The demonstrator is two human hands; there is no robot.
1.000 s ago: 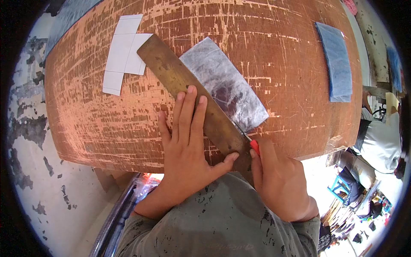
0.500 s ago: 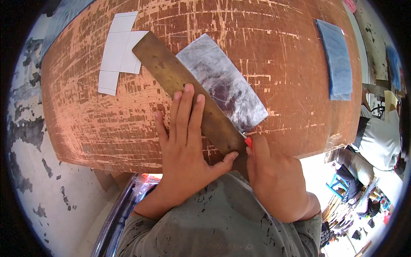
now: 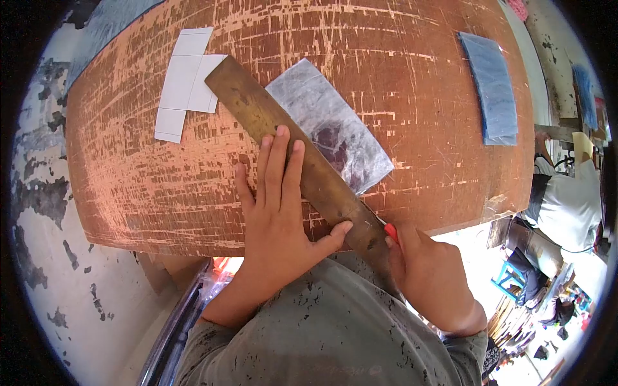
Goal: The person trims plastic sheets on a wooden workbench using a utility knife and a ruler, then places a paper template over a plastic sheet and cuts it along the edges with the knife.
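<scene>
The right grip (image 3: 432,276) is closed round a red-handled tool (image 3: 391,233), its thin tip beside the brown bar's (image 3: 251,106) right edge; the left grip (image 3: 273,225) is spread wide and flat, pressing on that bar, which slants across the surface (image 3: 129,186); the cloudy sheet (image 3: 328,116) lies beyond the right grip and apart from it, one long side along the bar

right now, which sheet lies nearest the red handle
The cloudy grey sheet along the brown bar; white paper and blue sheet lie farther from the handle.
</scene>
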